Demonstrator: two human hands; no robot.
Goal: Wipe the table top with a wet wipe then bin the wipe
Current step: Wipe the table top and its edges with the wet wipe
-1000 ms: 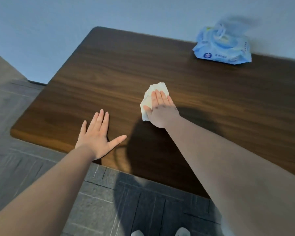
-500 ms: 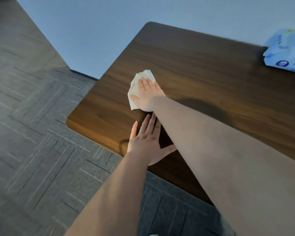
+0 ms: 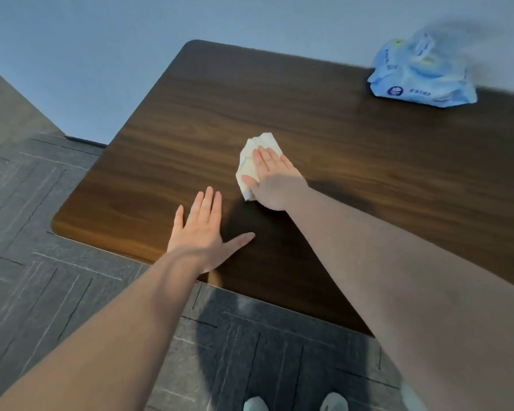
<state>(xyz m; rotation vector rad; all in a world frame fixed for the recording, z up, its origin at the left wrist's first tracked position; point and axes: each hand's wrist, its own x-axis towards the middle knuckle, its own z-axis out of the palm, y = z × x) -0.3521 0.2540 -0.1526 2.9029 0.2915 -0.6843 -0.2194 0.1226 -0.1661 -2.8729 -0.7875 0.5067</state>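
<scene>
White crumpled wet wipe [image 3: 257, 161] lies under flat right hand [image 3: 272, 180].

1. The right hand [image 3: 272, 179], pressing the wet wipe [image 3: 257, 161] flat, now sits nearer the middle of the table top [image 3: 353, 161] than half a second ago, when it worked close to the left edge.
2. The right forearm no longer crosses over the left hand [image 3: 201, 232]; the two hands lie apart again.
3. The left thumb shows spread out on the wood.
4. The blue wipes pack [image 3: 422, 80] is back fully in view at the far right.
</scene>
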